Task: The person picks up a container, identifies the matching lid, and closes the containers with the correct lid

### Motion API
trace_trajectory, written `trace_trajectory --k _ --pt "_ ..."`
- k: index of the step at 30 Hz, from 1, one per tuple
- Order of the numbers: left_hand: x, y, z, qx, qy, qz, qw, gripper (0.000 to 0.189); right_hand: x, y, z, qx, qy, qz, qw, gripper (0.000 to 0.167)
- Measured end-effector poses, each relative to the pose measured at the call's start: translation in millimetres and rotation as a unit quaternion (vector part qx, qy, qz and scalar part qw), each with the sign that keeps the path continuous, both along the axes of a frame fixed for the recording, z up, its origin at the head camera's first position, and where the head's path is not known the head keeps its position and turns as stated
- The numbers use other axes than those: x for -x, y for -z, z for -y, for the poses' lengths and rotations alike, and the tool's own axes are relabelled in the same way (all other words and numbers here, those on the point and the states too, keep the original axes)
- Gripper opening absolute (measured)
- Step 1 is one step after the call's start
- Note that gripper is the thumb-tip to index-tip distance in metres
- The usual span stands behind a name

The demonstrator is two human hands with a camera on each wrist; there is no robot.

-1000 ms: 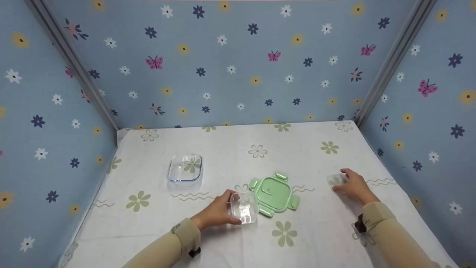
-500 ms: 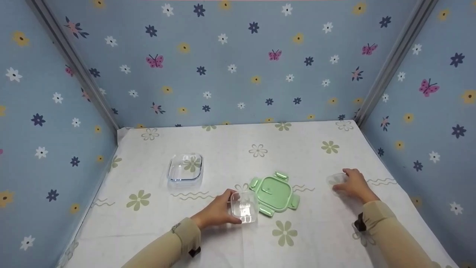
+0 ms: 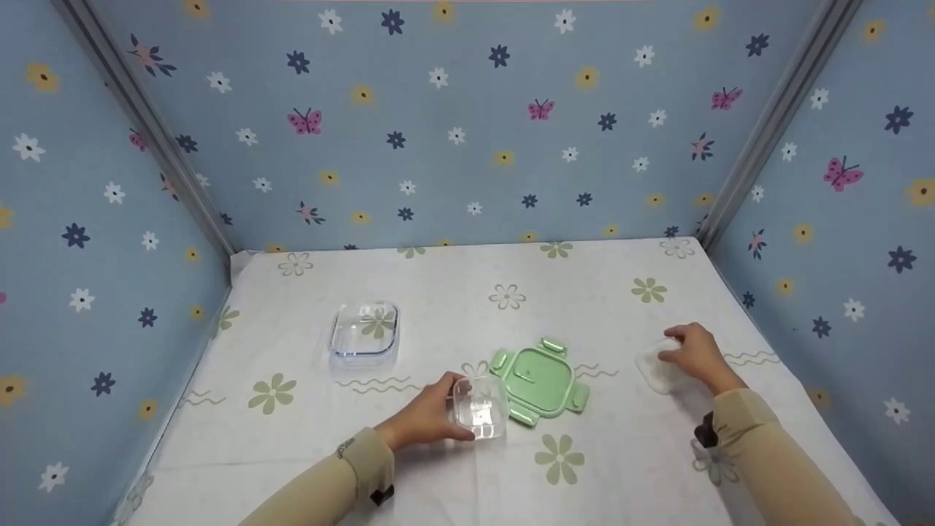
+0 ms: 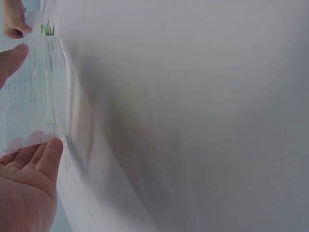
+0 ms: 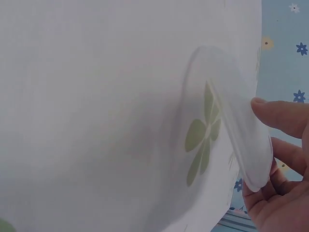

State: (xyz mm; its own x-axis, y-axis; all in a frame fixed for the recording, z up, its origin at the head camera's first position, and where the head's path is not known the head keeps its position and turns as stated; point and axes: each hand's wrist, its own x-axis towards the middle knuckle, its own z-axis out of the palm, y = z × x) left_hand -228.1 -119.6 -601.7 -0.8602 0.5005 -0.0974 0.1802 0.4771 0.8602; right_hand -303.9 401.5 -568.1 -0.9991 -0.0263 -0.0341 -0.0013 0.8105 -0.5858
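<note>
Left hand [image 3: 422, 419] clamped round clear tub [image 3: 482, 410], near side, just left of green lid [image 3: 540, 380]. Right hand [image 3: 697, 359], at right, pinches translucent lid [image 3: 656, 371], tilted. Seemingly lid pickup; next move likely calls for levelling it, carrying it left to tub.

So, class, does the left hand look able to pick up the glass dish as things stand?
Probably not yet: the left hand is holding a clear tub, though nothing visible stands between that hand and the glass dish.
</note>
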Motion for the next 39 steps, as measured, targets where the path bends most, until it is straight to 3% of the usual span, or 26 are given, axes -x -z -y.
trace_trajectory --k 14,19,30,39 --pt "0.4 -1.6 -0.6 0.003 -0.004 -0.003 1.0 0.086 3.7 -16.4 15 0.047 -0.031 0.014 0.9983 0.03" --pt "0.9 -1.5 -0.8 0.004 -0.003 -0.006 1.0 0.086 4.7 -23.1 21 0.067 -0.03 0.026 0.997 0.028" --pt "1.1 -0.7 0.3 -0.004 0.006 -0.015 0.9999 0.085 3.6 -32.8 34 0.118 -0.014 0.009 0.9928 0.024" --pt "0.5 0.4 0.6 0.005 0.007 -0.014 0.9999 0.086 3.8 -33.6 42 0.187 0.009 -0.003 0.9823 0.028"
